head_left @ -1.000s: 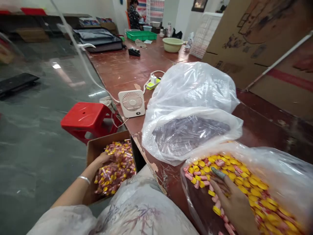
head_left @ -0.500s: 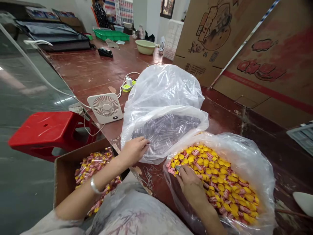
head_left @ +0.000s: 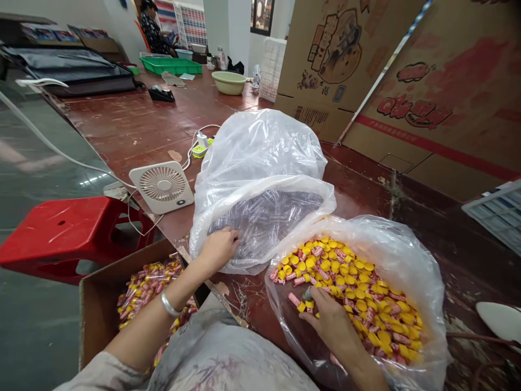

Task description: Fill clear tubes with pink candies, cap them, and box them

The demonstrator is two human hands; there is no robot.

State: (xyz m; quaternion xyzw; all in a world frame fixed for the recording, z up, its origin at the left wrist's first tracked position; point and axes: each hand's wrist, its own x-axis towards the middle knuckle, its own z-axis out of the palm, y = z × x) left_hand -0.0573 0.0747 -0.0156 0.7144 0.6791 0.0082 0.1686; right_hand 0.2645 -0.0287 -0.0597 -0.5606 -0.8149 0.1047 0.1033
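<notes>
My left hand (head_left: 222,248) is at the near left rim of a plastic bag of clear tubes (head_left: 272,214), its fingers curled together; what they pinch, if anything, is too small to tell. My right hand (head_left: 328,315) reaches into the right plastic bag (head_left: 431,282), among yellow caps and pink wrapped rolls (head_left: 362,293). Its thumb is spread away from the fingers, and a grey covering sits on one fingertip. A few capped pieces lie just beside those fingertips.
A cardboard box (head_left: 87,315) of filled tubes stands at lower left, beside a red stool (head_left: 61,228). On the table are a white fan (head_left: 163,187) and power strip (head_left: 200,149). Large cartons (head_left: 325,65) stand behind at right. A person (head_left: 152,30) sits far back.
The camera view has shifted slightly. My right hand has moved down and nearer in the right bag, with several pieces now apart from the pile. My left hand stays by the tube bag's rim.
</notes>
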